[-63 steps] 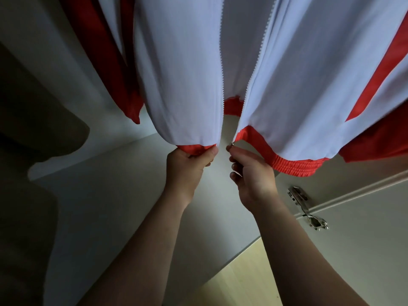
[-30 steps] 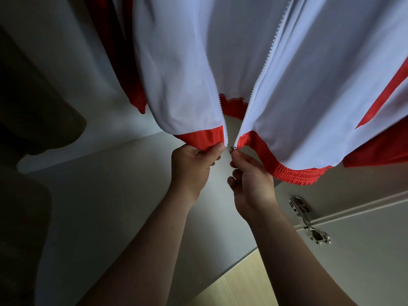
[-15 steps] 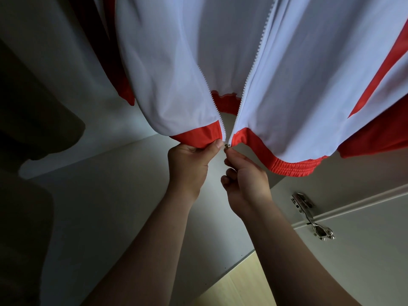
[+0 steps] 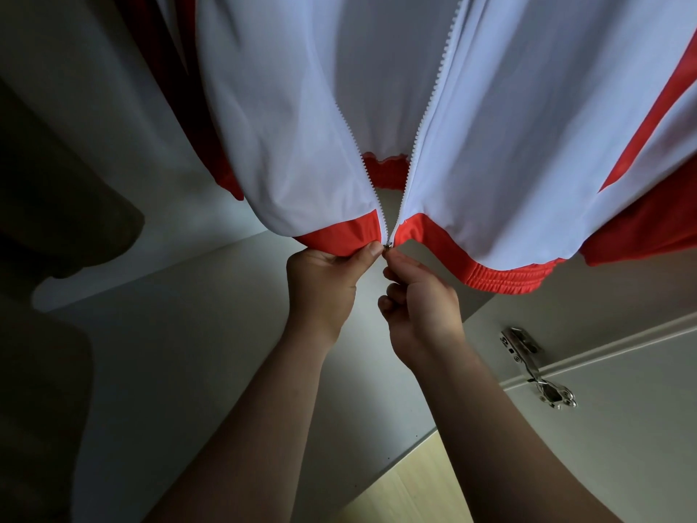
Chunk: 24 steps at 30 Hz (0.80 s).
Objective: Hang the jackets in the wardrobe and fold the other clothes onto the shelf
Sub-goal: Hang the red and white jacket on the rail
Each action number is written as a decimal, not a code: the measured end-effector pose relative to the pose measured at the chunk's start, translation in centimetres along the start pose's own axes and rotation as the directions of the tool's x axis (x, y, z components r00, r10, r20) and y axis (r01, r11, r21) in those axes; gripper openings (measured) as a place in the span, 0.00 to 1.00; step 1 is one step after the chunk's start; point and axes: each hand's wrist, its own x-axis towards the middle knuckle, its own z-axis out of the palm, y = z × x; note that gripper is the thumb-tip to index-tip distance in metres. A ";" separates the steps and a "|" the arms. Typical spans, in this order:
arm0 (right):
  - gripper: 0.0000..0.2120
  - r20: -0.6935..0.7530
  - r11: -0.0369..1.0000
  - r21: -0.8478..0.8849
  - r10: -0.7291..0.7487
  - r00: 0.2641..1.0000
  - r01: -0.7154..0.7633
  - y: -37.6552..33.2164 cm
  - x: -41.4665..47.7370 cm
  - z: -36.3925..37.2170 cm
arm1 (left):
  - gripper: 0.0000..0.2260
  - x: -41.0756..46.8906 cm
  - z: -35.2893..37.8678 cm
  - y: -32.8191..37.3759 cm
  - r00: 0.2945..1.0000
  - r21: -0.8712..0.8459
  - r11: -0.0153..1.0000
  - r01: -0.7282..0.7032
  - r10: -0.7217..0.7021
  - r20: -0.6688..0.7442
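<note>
I see the jacket hanging at twelve o'clock, my left hand pinching its red hem, right hand pinching the zipper pull, hinge at four o'clock, dark bundle at nine o'clock.

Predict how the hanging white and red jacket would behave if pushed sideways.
The jacket would probably sway and fold, since its thin cloth drapes in soft creases. It looks light. The left hand pinching the red hem would likely tether that corner.
</note>
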 end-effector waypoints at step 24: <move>0.04 0.016 0.981 -0.154 -0.118 0.993 0.120 0.4 0.3 0.3 | 0.11 0.5 -1.2 0.5 0.931 0.448 0.819 -0.360 0.344 0.120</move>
